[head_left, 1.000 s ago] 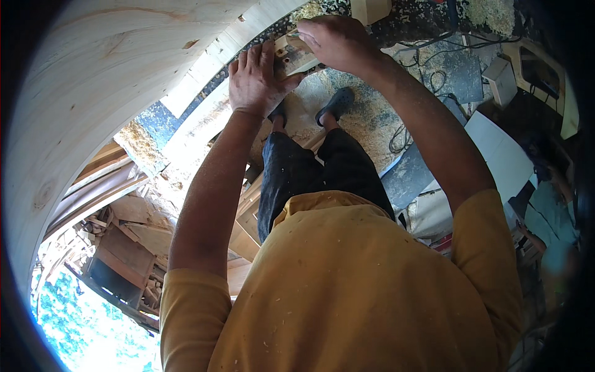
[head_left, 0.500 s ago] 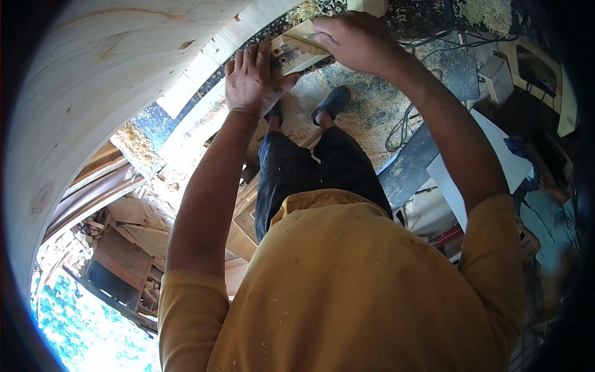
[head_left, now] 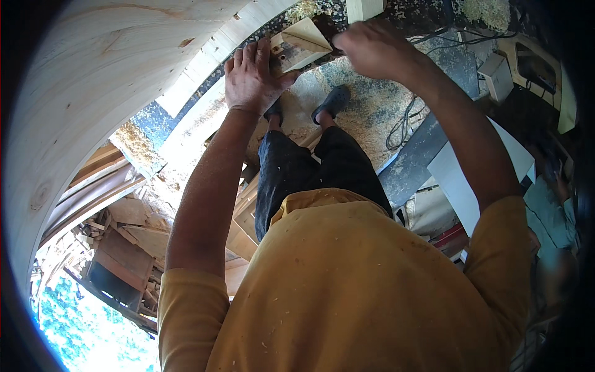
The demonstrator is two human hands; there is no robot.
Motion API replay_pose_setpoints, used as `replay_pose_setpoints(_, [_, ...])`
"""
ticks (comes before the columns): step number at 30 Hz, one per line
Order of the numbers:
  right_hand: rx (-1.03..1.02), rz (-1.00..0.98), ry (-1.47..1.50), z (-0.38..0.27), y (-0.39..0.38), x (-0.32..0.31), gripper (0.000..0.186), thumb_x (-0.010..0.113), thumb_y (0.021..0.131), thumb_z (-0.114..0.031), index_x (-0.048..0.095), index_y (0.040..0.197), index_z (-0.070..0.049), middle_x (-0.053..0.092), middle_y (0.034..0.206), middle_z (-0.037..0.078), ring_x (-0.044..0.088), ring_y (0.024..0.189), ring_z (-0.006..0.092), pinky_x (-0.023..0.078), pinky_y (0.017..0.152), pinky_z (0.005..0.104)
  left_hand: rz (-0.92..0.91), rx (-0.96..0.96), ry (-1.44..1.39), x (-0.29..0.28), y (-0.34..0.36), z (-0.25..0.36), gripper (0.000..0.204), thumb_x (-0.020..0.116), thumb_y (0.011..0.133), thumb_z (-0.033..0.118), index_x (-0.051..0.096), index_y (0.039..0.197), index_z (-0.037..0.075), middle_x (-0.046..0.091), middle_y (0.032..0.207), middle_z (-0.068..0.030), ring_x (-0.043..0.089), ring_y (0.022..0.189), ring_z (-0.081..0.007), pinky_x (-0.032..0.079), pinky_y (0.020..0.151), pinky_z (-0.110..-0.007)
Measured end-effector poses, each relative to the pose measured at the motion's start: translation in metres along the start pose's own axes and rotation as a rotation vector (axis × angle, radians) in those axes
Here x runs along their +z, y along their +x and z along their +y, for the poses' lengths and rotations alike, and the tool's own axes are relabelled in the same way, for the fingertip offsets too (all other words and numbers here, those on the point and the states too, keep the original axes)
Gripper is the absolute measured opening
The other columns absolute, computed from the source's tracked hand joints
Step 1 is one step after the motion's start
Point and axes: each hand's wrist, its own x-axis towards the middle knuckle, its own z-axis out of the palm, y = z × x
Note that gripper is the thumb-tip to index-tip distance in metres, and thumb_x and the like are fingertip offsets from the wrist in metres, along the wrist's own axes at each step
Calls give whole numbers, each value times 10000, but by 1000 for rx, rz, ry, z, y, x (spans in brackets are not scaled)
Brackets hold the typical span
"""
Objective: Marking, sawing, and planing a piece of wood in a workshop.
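My left hand (head_left: 256, 80) rests with fingers spread at the near left end of a short pale wooden piece (head_left: 297, 44), which has dark holes and a diagonal line or seam across its far part. The piece lies on a dark, speckled work surface (head_left: 276, 28). My right hand (head_left: 372, 48) is just right of the piece, fingers curled; whatever is in them is hidden. A pale wooden block (head_left: 364, 8) sits beyond my hands.
A large pale plywood panel (head_left: 105, 80) curves along the left. Cables (head_left: 403, 124) and a white board (head_left: 449, 177) are on the right, with another person in pale green (head_left: 548, 220) at the far right edge. Wood offcuts (head_left: 93, 229) lie at the lower left.
My right hand has moved rightward off the wooden piece, uncovering its far end. My left hand has shifted slightly left. The other person on the right has moved a little.
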Motion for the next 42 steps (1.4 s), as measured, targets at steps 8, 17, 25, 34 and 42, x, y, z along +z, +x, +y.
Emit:
replay_pose_setpoints(8, [101,331,398,-14,35,20,165,557,877,-209,550,828,-51,563,642,139,594,610,310,445,545,400,-20,-12,-8,-1,3,5,837,720,623,552,454,1254,70,530,1141,-134,493,1088,-313,378,911,-443])
replay_pose_setpoints(17, [55,406,410,-18,42,31,139,555,873,-191,552,832,-58,569,645,153,590,600,330,447,539,415,-11,-18,0,-2,1,1,844,712,625,565,444,1266,87,534,1113,-125,495,1079,-308,379,911,-443])
replay_pose_setpoints(25, [86,331,356,-20,42,30,107,568,852,-176,574,846,-69,590,671,149,609,643,323,462,558,428,-53,-9,22,3,1,2,868,671,645,605,398,1308,115,499,1164,-115,477,1100,-291,361,920,-419])
replay_pose_setpoints(34, [116,-1,110,7,-39,14,71,543,823,-111,572,815,-46,591,710,167,607,713,346,461,621,452,-96,-45,20,-6,1,3,875,686,634,591,391,1311,122,489,1193,-119,450,1138,-294,353,933,-428])
replay_pose_setpoints(42, [792,66,718,-37,-208,70,193,508,858,-174,585,973,-38,622,788,189,618,732,344,478,669,425,-90,-52,-20,-24,-27,-16,815,740,641,401,384,1315,114,461,1261,-127,397,1194,-313,295,1010,-438])
